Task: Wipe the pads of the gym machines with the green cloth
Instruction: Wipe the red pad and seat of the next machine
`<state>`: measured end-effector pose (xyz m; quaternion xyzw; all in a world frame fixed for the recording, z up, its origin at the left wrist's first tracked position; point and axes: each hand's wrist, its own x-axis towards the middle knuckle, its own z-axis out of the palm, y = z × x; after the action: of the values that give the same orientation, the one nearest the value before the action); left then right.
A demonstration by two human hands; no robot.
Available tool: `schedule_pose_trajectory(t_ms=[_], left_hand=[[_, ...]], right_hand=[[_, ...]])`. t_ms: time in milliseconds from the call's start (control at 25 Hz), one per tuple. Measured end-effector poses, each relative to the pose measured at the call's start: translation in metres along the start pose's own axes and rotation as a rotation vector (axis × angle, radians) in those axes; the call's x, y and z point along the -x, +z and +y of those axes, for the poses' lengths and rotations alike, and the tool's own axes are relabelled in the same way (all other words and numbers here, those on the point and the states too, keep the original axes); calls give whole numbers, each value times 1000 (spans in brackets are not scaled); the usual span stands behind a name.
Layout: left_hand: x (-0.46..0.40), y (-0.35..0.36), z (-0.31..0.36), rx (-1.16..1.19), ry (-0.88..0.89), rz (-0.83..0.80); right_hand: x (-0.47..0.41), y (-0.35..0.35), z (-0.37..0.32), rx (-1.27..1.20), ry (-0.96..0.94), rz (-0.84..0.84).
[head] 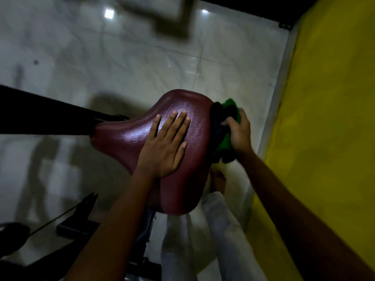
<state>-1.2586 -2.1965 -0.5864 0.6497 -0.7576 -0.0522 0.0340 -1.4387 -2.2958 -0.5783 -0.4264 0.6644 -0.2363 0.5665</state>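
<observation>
A dark red saddle-shaped seat pad [125, 138] of a gym machine fills the middle of the view. My left hand [166, 145] lies flat on top of it, fingers straight and spread. At the pad's right edge my right hand [238, 132] grips a bunched green cloth [225, 142], which is pressed against the side of the pad. Part of the cloth is in shadow and looks dark.
A black frame bar [40, 114] runs from the left to the pad's narrow end. A yellow wall [328, 118] stands close on the right. Pale tiled floor [121, 63] lies beyond. Black machine parts [77, 226] sit at lower left; my light trousers [203, 240] below.
</observation>
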Motion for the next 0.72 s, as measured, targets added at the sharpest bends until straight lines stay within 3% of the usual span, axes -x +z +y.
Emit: schedule_pose_trajectory(t_ms=[200, 440, 600, 720], left_hand=[[0, 1, 4, 2, -16, 13], [-1, 4, 2, 1, -23, 4], [-2, 5, 2, 41, -24, 41], [-2, 5, -2, 46, -13, 58]], right_hand=[[-68, 1, -61, 402, -86, -399], [-50, -3, -58, 323, -132, -307], [-88, 33, -93, 646, -251, -541], [-105, 66, -111, 874, -459, -691]])
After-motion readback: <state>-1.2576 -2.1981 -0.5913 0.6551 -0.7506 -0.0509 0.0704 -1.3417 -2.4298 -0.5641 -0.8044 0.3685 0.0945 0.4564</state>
